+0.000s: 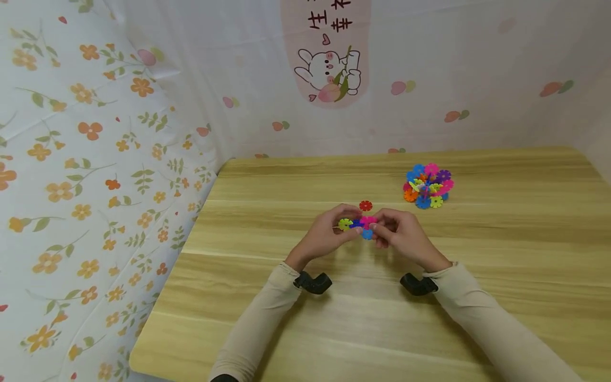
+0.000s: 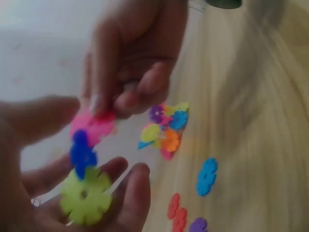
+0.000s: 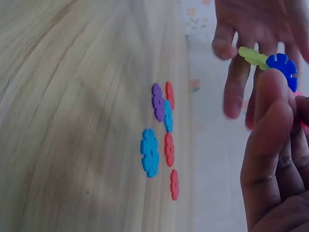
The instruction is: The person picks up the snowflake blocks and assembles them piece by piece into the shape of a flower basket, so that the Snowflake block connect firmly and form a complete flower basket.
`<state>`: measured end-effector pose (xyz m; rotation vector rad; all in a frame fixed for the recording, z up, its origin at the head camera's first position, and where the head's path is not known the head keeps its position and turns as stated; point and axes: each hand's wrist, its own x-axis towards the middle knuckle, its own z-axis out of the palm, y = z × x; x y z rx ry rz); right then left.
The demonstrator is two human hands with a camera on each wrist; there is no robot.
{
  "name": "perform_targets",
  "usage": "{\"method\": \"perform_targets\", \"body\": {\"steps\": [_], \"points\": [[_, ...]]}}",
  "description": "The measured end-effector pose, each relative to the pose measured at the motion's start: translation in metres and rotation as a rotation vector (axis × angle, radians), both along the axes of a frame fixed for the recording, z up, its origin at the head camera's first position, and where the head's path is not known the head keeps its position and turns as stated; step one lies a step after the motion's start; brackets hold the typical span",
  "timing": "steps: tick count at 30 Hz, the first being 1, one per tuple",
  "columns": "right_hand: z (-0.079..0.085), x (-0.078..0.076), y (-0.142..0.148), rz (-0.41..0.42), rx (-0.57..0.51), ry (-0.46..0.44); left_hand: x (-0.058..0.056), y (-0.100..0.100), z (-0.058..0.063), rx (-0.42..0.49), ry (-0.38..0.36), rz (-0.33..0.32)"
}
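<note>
Disc chain, yellow-green, blue and pink, was held above desk, left of multicolored cluster and nearer camera. Right hand, on cluster side of chain, pinched pink disc between thumb and fingers. Left hand, farther from cluster, curved loosely around yellow-green end, fingers spread. Loose red disc, light blue disc and purple disc lay on desk, left of cluster.

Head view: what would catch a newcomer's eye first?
Probably the multicoloured cluster of notched discs on the pale wooden table, beyond the right hand. Next, the pink, blue and lime notched discs between that hand and the left hand. Then the white cartoon rabbit, top centre.
</note>
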<state>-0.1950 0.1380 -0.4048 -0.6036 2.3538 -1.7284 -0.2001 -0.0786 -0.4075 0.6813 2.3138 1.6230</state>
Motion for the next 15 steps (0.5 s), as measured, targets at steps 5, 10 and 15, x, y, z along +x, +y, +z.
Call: {"method": "perform_targets", "body": {"steps": [5, 10, 15], "points": [[-0.004, -0.003, 0.002, 0.072, 0.030, -0.008, 0.001, 0.006, -0.001, -0.112, 0.105, 0.022], [-0.009, -0.014, 0.006, 0.082, 0.279, 0.081, 0.003, 0.000, -0.001, -0.078, 0.157, 0.143], [-0.015, -0.027, -0.005, 0.081, 0.704, 0.333, 0.002, -0.002, 0.000, -0.047, 0.221, 0.199]]}}
